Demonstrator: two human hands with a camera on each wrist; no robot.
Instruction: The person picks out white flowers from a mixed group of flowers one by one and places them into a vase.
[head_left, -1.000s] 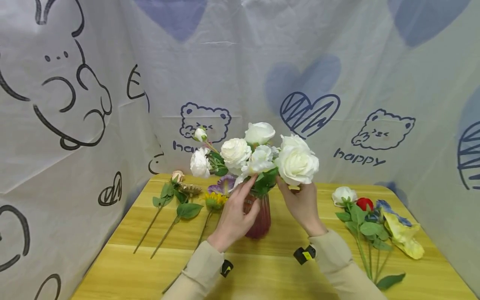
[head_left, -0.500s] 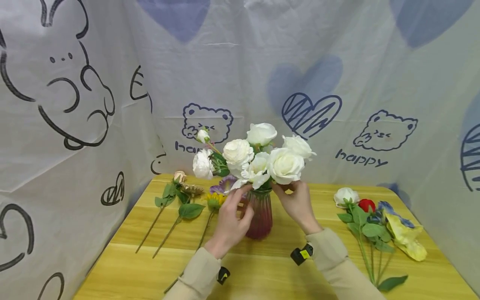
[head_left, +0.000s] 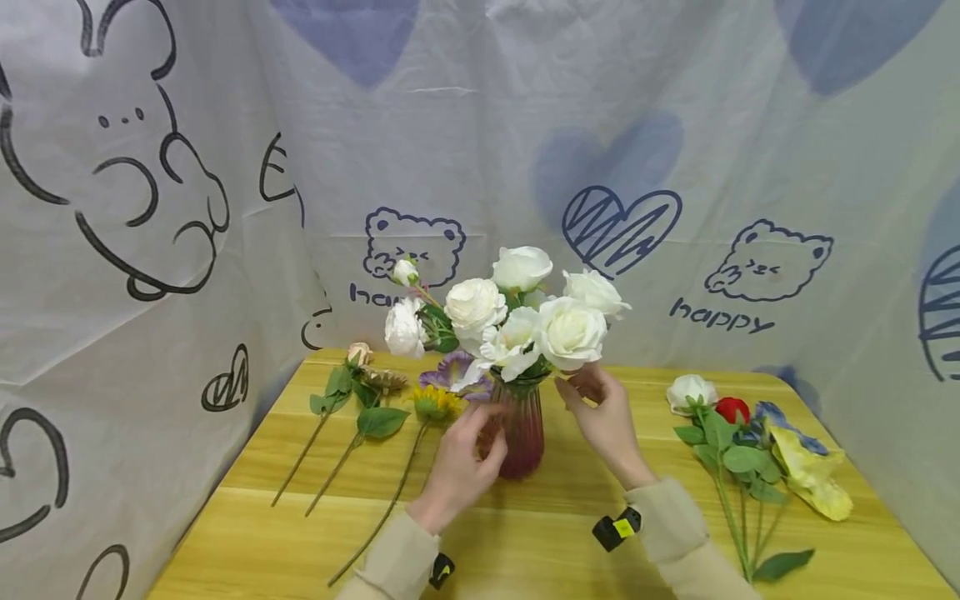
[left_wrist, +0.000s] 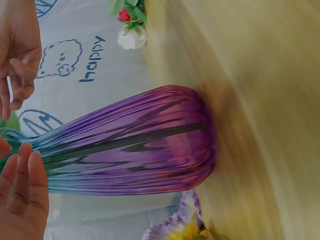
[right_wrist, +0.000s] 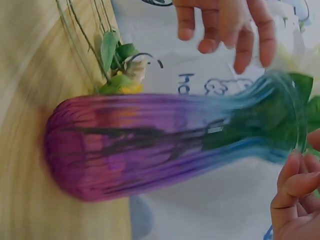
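Note:
A ribbed glass vase (head_left: 522, 433), pink-purple below and bluish at the neck, stands upright on the table. White flowers (head_left: 573, 333) fan out over its rim, and their dark stems (left_wrist: 165, 132) show through the glass. Beside the neck on the left, my left hand (head_left: 467, 458) has loosely bent fingers; they hang apart from the glass in the right wrist view. My right hand (head_left: 606, 417) is at the other side, fingertips close to the rim and slightly curled. Neither hand grips anything. Leaves and petals partly hide the vase's mouth.
Left of the vase lie a sunflower (head_left: 435, 403), a purple flower (head_left: 453, 369), a pale rose (head_left: 359, 354) and a brown flower (head_left: 384, 382). On the right lie a white flower (head_left: 691, 393), a red rose (head_left: 732, 409) and a yellow-blue flower (head_left: 810, 471). A printed curtain (head_left: 480, 150) surrounds the table (head_left: 555, 542).
A large white rose has settled leftward and now sits over the rim. Both hands have come away from the flowers, the left hand lowering beside the vase, the right drawing slightly right.

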